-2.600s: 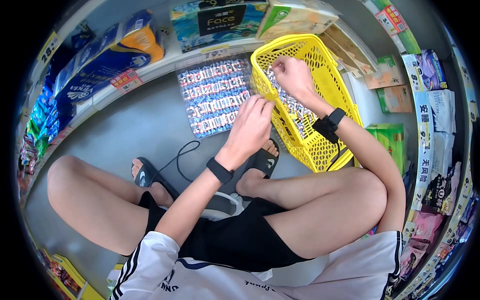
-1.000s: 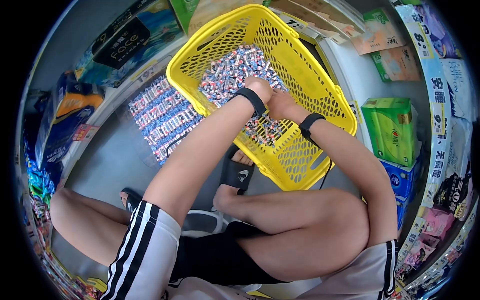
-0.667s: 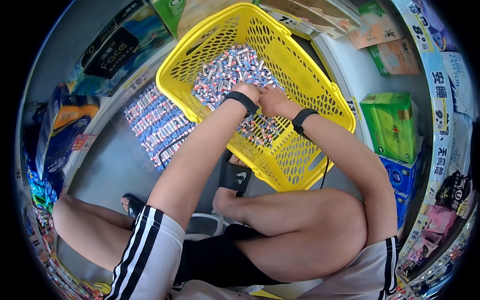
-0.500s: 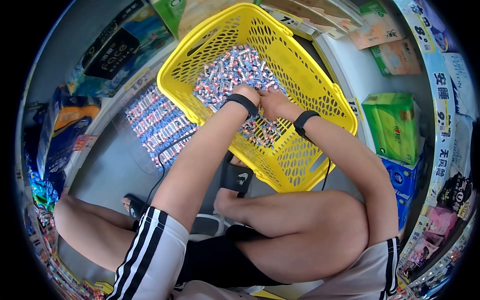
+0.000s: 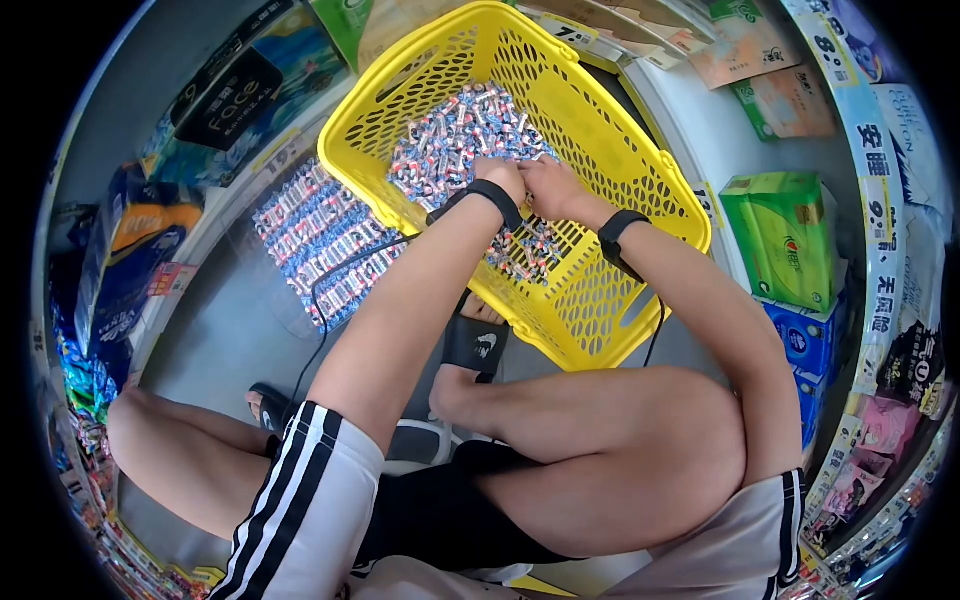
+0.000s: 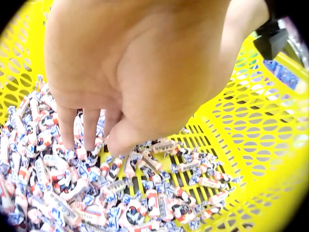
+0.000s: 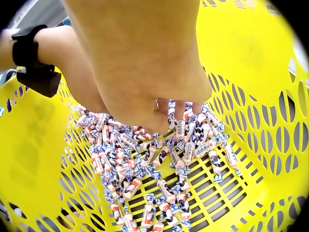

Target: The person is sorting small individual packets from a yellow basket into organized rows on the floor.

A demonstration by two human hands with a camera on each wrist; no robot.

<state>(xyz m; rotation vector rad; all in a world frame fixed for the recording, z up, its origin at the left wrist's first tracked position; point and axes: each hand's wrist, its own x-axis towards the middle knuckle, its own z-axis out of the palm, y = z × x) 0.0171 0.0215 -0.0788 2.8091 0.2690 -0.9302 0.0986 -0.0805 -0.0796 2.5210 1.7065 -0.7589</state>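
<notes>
Both hands reach down into a yellow shopping basket (image 5: 620, 205) that holds a pile of wrapped candies (image 5: 463, 130) in blue, white and red wrappers. In the left wrist view, the left hand (image 6: 130, 67) points its fingers down, with the fingertips among the candies and the thumb (image 6: 124, 140) beside them. The right hand (image 5: 560, 190) is next to it in the head view, close to the left hand's fingers. Its thumb and fingers reach into the candies in the right wrist view, with wrappers showing between the fingers. Its fingertips are partly hidden.
Candies laid in rows fill a clear tray (image 5: 320, 240) left of the basket. Tissue packs, including a green pack (image 5: 778, 240), line shelves on both sides. The person's bent legs and a sandal (image 5: 474, 345) are below the basket. Thin cables trail from the wrist straps.
Since the oldest frame, the left hand has gone from the basket's rim into the basket beside the right hand. Lately both hands have shifted only slightly within the candies.
</notes>
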